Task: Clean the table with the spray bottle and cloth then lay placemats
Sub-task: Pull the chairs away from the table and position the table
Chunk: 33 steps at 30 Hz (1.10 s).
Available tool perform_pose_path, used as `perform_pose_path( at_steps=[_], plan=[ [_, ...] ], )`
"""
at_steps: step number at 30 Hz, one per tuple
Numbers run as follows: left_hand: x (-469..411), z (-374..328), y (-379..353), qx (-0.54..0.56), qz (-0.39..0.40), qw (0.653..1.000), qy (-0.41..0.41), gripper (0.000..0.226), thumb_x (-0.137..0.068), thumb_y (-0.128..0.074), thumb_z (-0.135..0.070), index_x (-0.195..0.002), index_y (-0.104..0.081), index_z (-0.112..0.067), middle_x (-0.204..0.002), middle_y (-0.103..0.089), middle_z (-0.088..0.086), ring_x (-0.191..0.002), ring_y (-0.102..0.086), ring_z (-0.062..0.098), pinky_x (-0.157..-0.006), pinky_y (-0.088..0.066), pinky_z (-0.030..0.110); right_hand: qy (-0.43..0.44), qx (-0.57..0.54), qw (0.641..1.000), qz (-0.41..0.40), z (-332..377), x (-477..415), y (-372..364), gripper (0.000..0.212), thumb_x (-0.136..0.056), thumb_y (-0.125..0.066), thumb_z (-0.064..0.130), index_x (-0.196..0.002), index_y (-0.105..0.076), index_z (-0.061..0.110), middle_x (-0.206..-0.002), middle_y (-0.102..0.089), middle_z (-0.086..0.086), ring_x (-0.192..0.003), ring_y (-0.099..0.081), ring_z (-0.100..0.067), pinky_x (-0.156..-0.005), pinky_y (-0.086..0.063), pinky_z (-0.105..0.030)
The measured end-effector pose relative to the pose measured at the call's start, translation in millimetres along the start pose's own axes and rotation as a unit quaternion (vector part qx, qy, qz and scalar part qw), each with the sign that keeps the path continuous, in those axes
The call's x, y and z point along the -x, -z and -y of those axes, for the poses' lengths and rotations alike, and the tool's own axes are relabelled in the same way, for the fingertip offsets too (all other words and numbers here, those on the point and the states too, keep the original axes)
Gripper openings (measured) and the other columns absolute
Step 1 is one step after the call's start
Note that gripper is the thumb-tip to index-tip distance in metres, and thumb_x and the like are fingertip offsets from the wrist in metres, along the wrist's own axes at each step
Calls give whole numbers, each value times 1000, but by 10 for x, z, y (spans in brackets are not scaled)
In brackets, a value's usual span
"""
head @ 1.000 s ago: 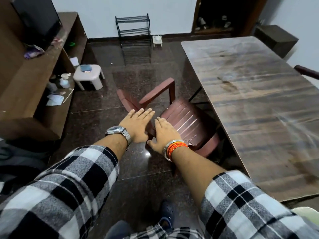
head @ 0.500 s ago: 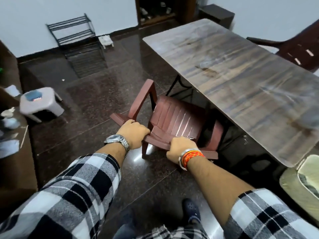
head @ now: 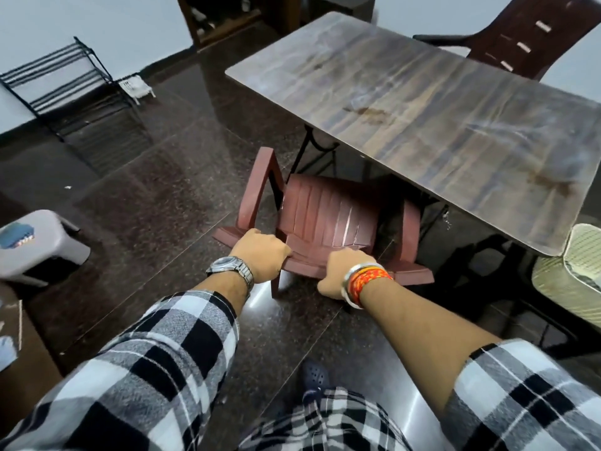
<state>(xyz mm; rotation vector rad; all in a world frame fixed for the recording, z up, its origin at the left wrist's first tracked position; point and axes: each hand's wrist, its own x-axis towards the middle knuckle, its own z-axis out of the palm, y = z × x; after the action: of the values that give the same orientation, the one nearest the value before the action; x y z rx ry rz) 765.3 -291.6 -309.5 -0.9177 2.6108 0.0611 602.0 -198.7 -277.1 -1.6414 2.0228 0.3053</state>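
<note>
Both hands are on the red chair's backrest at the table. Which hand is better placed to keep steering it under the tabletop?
Neither clearly. The left hand and right hand both clamp the red chair backrest's top edge, either side of its middle. The right hand is nearer the table, so likely slightly better.

A single head-worn view looks steeply down and forward, close above the table (head: 422, 102), whose near edge fills the right side.
</note>
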Motion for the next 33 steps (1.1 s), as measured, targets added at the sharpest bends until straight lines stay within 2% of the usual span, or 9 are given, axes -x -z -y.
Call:
perform_pose_path(
  at_steps=[4,9,12,15,18,22,29,33],
  plan=[
    [-24,165,-5,1,2,1000,-22,29,-86,-51,-17,-106,-67,-30,-100,-73,-5,-98,-70,21,-90,-51,40,4,-33,999,-21,201,-75,-34,44,-77,-55,43,-109,-61,13,-110,-64,-12,-97,-62,-34,-81,-51,-39],
    [-52,343,-9,-5,-10,999,-51,29,-87,-51,-17,-110,-67,-27,-103,-72,-3,-97,-68,24,-77,-56,38,-25,-37,998,-34,324,-120,-24,42,-75,-52,45,-100,-62,13,-98,-63,-9,-85,-60,-31,-78,-54,-38],
    [-84,620,-1,-28,-17,997,-70,30,-88,-50,-19,-112,-66,-29,-107,-72,-3,-99,-69,25,-78,-57,40,-39,-50,997,-48,545,-215,17,34,-74,-52,46,-89,-58,15,-89,-62,-6,-75,-57,-29,-75,-55,-38],
    [-87,969,-29,-39,-14,995,-92,37,-89,-50,-21,-121,-65,-32,-113,-72,-5,-104,-68,24,-81,-57,39,-59,-61,995,-58,873,-340,28,37,-74,-54,43,-94,-62,14,-85,-58,-6,-81,-60,-31,-76,-54,-38],
    [-51,1351,-37,-48,-15,991,-124,41,-89,-50,-20,-125,-65,-34,-115,-72,-5,-106,-68,24,-81,-57,39,-83,-73,991,-72,1256,-480,28,37,-75,-55,42,-96,-63,13,-82,-57,-5,-76,-57,-29,-75,-54,-37],
    [-81,1759,-50,-53,-20,986,-156,39,-88,-51,-19,-122,-66,-32,-113,-72,-2,-104,-68,26,-79,-56,38,-117,-75,987,-78,1636,-637,91,43,-76,-55,47,-99,-64,12,-96,-65,-11,-83,-61,-32,-74,-52,-36],
    [-160,1904,-93,-44,-38,980,-191,24,-87,-55,-16,-107,-66,-22,-108,-71,5,-102,-68,34,-68,-42,35,-194,-53,977,-75,1832,-775,59,39,-75,-60,34,-108,-61,13,-111,-62,-12,-100,-61,-35,-80,-49,-39],
    [-252,2027,-39,-56,-53,978,-193,27,-88,-55,-15,-111,-68,-22,-112,-71,7,-104,-68,34,-72,-47,36,-198,-38,976,-82,1896,-911,109,34,-78,-61,30,-108,-61,13,-111,-62,-12,-99,-61,-35,-79,-49,-40]
  ],
)
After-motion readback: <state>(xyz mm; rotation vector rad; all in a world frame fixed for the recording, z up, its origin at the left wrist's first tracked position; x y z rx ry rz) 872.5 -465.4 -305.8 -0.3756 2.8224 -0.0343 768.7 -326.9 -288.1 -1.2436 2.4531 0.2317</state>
